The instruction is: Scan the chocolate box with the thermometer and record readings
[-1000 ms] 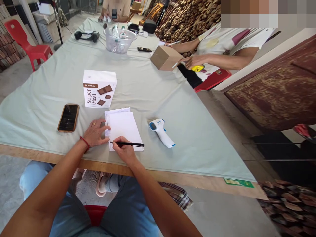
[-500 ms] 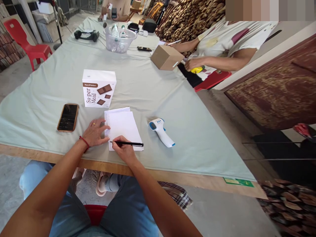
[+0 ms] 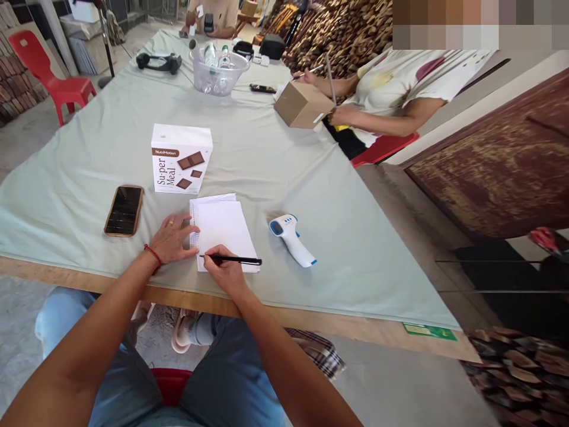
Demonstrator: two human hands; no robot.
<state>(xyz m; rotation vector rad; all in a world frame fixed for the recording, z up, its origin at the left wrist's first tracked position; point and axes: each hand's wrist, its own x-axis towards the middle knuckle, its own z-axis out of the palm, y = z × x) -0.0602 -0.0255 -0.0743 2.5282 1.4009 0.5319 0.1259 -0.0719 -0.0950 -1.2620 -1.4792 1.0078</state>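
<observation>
A notebook (image 3: 224, 225) with white pages lies near the front edge of the table. My right hand (image 3: 226, 271) is closed around a black pen (image 3: 242, 260), whose tip meets the lower left of the page. Fingers spread, my left hand (image 3: 175, 238) rests on the notebook's left edge. Behind the notebook stands a white box (image 3: 182, 159) printed with chocolate pieces. A phone (image 3: 124, 210) with a dark screen lies left of my left hand. To the right of the notebook is a white and blue infrared thermometer (image 3: 293, 239).
A clear plastic basin (image 3: 217, 74) with bottles stands farther back, beside a black object (image 3: 159, 63). At the right, a person (image 3: 395, 101) handles a cardboard box (image 3: 303, 105) and a tape measure. Another person's hands (image 3: 212, 26) hold a device at the far end. A red chair (image 3: 66, 80) stands left.
The person on the right has drawn up a strip of tape measure beside the cardboard box. My hands and the pen have barely moved; the view shifts slightly.
</observation>
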